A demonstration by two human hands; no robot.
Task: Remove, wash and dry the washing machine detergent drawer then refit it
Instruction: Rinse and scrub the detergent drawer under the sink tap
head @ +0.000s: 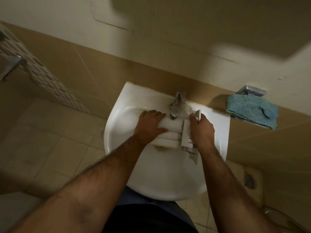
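Note:
The white plastic detergent drawer (175, 133) lies across the white sink basin (117, 118), right under the chrome tap (176, 105). My left hand (149, 125) grips the drawer's left end, fingers over its far edge and thumb along the near side. My right hand (201, 127) grips the right end by the front panel, which stands up past my fingertips. I cannot tell whether water runs from the tap.
A blue cloth (252, 110) lies on a metal wall shelf (250, 90) right of the sink. Beige tiled wall runs behind. Floor drains sit at left (102, 134) and right (249, 179). A patterned tile strip and a metal fitting (11, 66) are at far left.

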